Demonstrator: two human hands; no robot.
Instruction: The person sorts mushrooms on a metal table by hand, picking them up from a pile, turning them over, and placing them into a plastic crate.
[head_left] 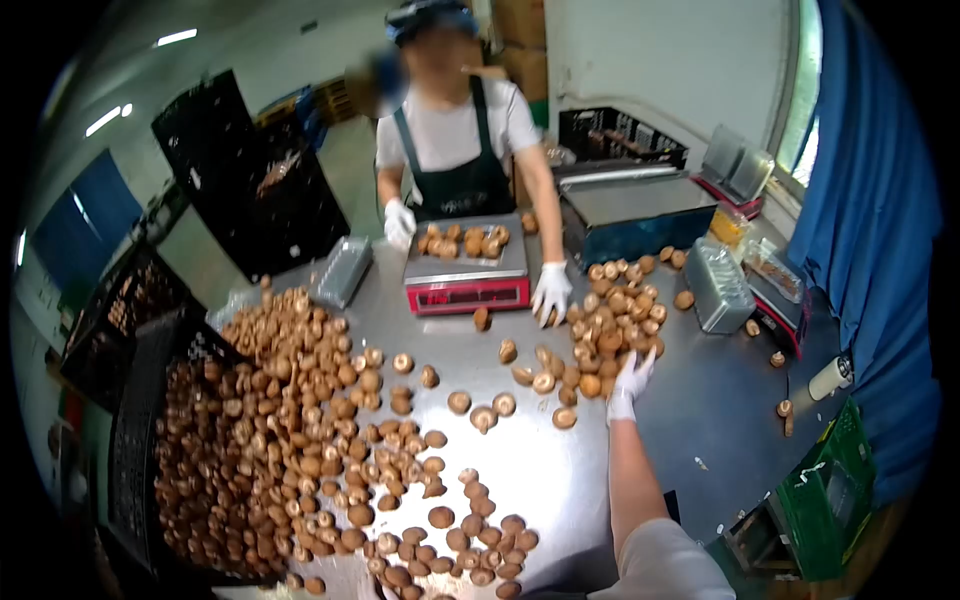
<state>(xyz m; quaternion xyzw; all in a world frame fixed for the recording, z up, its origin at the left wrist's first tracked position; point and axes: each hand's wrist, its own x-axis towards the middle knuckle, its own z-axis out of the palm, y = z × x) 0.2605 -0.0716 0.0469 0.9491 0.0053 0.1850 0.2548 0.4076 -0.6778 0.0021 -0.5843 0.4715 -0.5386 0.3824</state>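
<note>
My right hand point(630, 388), in a white glove, reaches forward to the near right edge of a heap of brown mushrooms point(612, 325). Its fingers are stretched out and apart against the heap, and I see nothing gripped in them. At the bottom edge, a small pale part of my left hand point(372, 588) shows beside a loose group of mushrooms point(460, 540); its fingers are mostly out of sight. More mushrooms point(484, 418) lie scattered between the two groups, some with stems up.
Across the steel table point(540, 470) a co-worker point(455, 140) in white gloves stands behind a red scale point(468, 290) holding mushrooms. A large mushroom pile point(270, 430) spills from a black crate point(135, 450) at left. Clear plastic trays point(718, 285) and a green crate point(815, 500) are at right.
</note>
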